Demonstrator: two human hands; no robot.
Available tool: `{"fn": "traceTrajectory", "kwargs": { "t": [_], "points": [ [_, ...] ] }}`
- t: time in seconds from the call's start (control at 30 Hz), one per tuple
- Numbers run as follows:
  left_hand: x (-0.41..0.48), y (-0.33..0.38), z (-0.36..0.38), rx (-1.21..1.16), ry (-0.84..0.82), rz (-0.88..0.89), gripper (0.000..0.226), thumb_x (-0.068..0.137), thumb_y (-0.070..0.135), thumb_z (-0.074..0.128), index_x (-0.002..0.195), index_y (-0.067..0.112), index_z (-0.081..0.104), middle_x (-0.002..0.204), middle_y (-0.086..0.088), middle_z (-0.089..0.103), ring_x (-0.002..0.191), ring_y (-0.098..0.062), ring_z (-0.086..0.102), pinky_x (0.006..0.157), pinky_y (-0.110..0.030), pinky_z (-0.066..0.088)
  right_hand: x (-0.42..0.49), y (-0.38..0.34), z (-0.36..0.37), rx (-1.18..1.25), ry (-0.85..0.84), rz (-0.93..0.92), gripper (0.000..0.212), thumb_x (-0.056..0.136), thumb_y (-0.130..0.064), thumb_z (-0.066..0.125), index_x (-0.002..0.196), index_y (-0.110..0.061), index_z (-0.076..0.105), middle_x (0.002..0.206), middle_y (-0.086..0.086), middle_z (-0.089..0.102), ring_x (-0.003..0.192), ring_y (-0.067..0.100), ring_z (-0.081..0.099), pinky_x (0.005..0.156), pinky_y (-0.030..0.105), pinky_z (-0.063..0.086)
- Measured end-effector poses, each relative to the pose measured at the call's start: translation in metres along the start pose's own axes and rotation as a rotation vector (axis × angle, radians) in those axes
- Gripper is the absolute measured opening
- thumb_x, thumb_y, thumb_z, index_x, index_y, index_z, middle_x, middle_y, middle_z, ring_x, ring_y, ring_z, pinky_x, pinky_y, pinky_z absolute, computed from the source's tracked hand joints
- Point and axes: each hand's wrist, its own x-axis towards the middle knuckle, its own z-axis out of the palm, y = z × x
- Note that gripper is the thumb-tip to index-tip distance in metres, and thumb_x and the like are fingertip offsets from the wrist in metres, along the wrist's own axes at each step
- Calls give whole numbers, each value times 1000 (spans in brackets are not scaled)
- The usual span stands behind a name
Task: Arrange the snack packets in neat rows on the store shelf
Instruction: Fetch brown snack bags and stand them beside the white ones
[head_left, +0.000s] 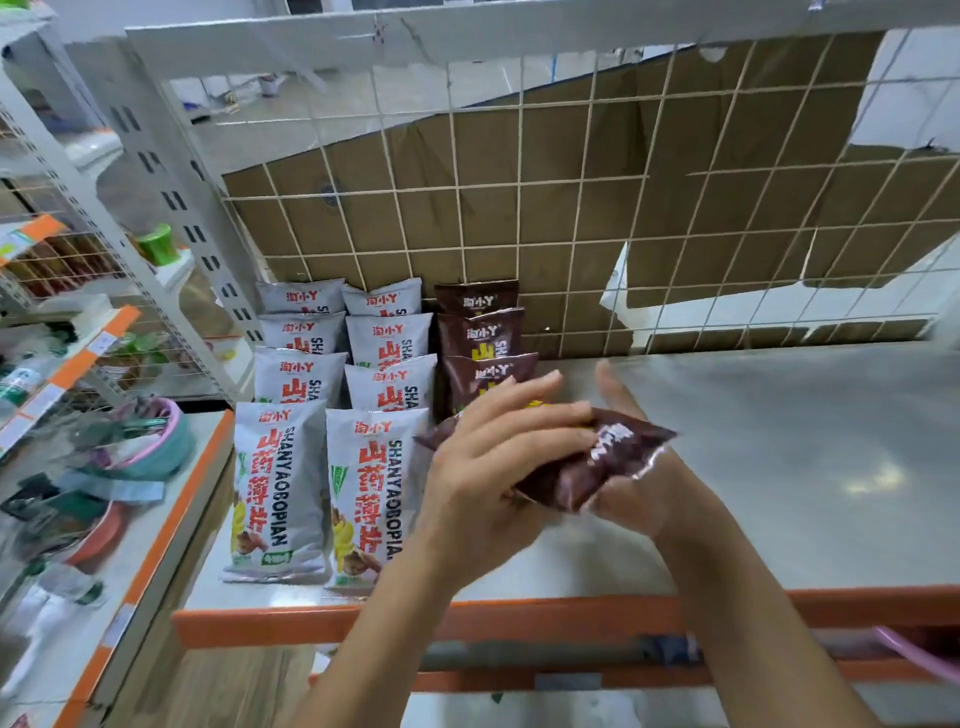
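Left of the three-deep brown row (480, 338), two white rows (332, 415) stand filled; at its front the left hand (493, 462) curls its fingers over a brown packet (597, 467), the right hand (649, 506) open beneath it, much of the shelf (779, 441) unfilled.

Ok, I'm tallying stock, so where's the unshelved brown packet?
Head view, centre: the brown packet is held between left hand and right hand, just right of the front white packets.
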Motion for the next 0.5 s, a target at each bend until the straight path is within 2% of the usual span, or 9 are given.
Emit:
{"fn": "traceTrajectory", "kwargs": {
  "t": [0.03,0.07,0.17,0.27,0.33,0.4,0.43,0.5],
  "points": [
    [-2,3,4,19,-76,37,33,71,0,77,101,12,70,120,-6,64,128,-30,48,102,-51,40,-3,-4,-3,25,-79,-29,65,86,-56,55,120,-1,57,104,13,65,96,25,65,85,33,52],
    [-4,4,7,30,-135,43,36,69,-6,73,99,13,73,125,-7,61,133,-32,41,105,-53,37,-6,-8,-7,-78,-95,-91,68,84,-54,60,124,0,55,112,16,63,102,27,62,89,35,51],
    [-18,0,10,75,-212,-15,54,69,-21,58,105,17,74,141,-11,46,142,-32,26,111,-48,32,-9,-20,-16,-358,79,-344,73,69,-38,80,127,-3,53,123,27,59,111,41,58,98,51,45],
    [-32,-10,9,66,-132,-139,61,74,-23,42,111,16,70,146,-15,40,138,-27,36,107,-42,39,-8,-23,-16,-379,180,-541,57,69,-17,74,122,-8,54,111,18,67,99,35,65,86,48,54],
    [-37,-8,9,-11,-19,-313,64,73,-21,39,118,17,63,143,-11,44,129,-18,48,100,-33,47,-8,-20,-14,-357,204,-620,54,67,-7,71,117,-10,52,106,15,68,93,31,67,79,44,56],
    [-38,-2,10,-167,69,-552,51,83,-6,48,127,19,52,137,0,49,120,-5,55,92,-22,50,-6,-15,-12,-345,207,-662,57,64,-1,70,117,-9,50,107,15,66,93,28,67,77,42,56],
    [-38,-1,11,-232,58,-656,46,88,12,55,132,20,45,133,5,51,116,-3,57,91,-23,51,-4,-12,-9,-341,208,-671,58,63,0,70,117,-8,49,108,16,65,94,29,66,78,42,56],
    [-38,-2,14,-284,-26,-822,70,82,44,65,141,24,32,126,6,58,111,-9,61,92,-38,52,0,-5,-3,-309,199,-688,59,64,1,69,118,-5,48,107,18,64,94,31,65,79,44,56]
  ]
}}
